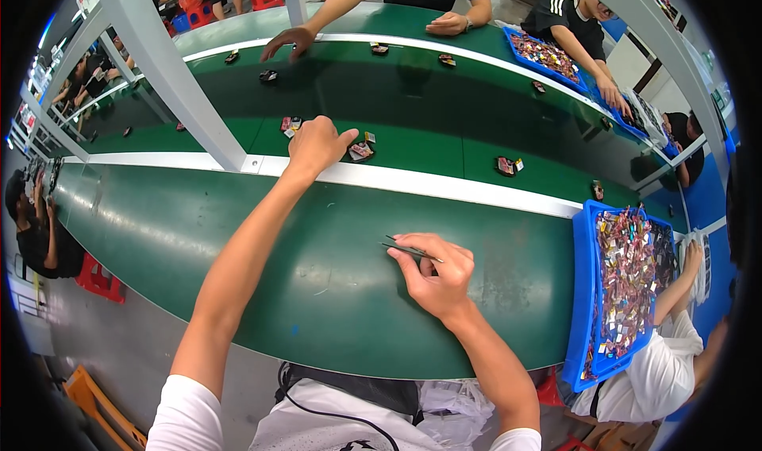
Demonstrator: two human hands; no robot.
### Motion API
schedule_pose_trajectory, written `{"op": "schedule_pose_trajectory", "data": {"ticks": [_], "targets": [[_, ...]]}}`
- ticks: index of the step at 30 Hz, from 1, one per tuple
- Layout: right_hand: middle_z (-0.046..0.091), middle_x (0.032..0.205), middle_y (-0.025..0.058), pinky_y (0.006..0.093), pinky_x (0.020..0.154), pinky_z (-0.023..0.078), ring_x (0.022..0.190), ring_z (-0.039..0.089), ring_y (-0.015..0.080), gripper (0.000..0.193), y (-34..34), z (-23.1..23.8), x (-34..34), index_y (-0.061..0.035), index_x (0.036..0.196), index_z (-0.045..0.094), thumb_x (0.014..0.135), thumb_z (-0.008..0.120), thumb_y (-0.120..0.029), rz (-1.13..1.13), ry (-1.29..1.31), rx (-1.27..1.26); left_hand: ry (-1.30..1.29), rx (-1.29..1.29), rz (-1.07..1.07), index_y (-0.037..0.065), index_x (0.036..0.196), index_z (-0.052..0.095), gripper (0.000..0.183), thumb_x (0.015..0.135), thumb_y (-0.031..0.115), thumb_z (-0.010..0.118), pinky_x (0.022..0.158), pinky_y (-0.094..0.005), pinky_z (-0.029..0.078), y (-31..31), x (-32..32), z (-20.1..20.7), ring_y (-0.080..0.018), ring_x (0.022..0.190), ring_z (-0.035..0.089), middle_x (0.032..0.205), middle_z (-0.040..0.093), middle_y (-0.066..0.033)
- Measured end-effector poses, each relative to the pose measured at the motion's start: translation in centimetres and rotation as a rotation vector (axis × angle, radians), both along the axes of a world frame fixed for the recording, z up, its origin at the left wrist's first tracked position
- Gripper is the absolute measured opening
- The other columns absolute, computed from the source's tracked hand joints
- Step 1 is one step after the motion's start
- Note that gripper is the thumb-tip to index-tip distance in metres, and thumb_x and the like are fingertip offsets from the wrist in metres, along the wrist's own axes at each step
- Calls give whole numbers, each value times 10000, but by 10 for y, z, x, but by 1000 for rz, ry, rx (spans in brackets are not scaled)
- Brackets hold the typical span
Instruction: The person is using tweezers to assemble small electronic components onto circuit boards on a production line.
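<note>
The green worktop (333,292) was smooth, hard and faintly scuffed, with soft glare across it, and its near edge bowed in the fisheye view; a flat white rail (413,183) divided it from the glossy green belt (436,78). The left hand (317,145) reached over that rail, its fingers bent downward and its thumb stretched out to the right, close beside a black-based component (361,150) of irregular outline with pinkish-red and pale yellow bits, which lay on the belt; whether the hand touched it, or its hidden fingertips pinched anything, could not be told. A similar component (290,124) lay just left of the knuckles, and another (508,166) well off to the right. Above the worktop, the right hand (440,272) pinched thin, dark, straight tweezers (413,252) between thumb and forefinger, the other fingers curled in, the slender points turned left and slightly apart. A broad stretch of worktop separated this hand from the raised wall of a blue plastic tray (583,292), heaped with small reddish, yellow and white pieces (623,268) too jumbled to tell apart. A square-edged grey post (178,78) bounded the room left of the left hand. Both white sleeves (186,415) were cut off below, and the far-left background was too small to make out.
</note>
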State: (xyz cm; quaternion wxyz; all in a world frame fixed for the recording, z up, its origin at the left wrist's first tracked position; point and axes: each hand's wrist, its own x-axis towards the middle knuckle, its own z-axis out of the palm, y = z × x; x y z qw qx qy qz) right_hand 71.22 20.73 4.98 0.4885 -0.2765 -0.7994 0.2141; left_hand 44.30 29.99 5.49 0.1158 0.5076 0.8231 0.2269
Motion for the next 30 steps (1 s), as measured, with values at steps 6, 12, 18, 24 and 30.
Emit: {"op": "schedule_pose_trajectory", "data": {"ticks": [6,12,18,24,30], "targets": [[775,880,74,253,436,419,446,546,125,198,1,0,2,-49,870,724,722,841,13,27,25,16,-127,18,-42,3,524,583,545,856,382,792,543,-365,512,5,-5,-6,-199,485,619,575,649,-119],[774,879,73,254,453,441,456,563,133,197,3,2,12,-47,869,721,722,840,11,16,-20,3,-265,-73,-37,11,582,612,436,841,293,821,453,-301,463,10,7,6,-160,427,577,558,623,-99],[774,882,74,267,463,452,466,579,150,197,5,0,15,-52,870,722,724,838,9,29,-1,7,-466,44,-51,7,670,620,342,850,215,823,409,-282,381,7,14,2,-107,442,538,548,602,-59],[745,800,44,234,441,389,426,478,76,186,4,1,23,-45,889,737,743,844,-2,23,1,-129,-664,124,-45,-50,975,661,242,894,150,772,397,-249,346,-24,21,5,-91,440,515,577,609,-50],[697,749,2,192,453,310,475,418,-2,158,11,-9,39,-9,917,738,796,838,5,22,251,-491,-863,124,-127,-51,1047,686,190,946,109,669,389,-215,342,-89,61,20,-65,478,541,772,696,-58]]}}
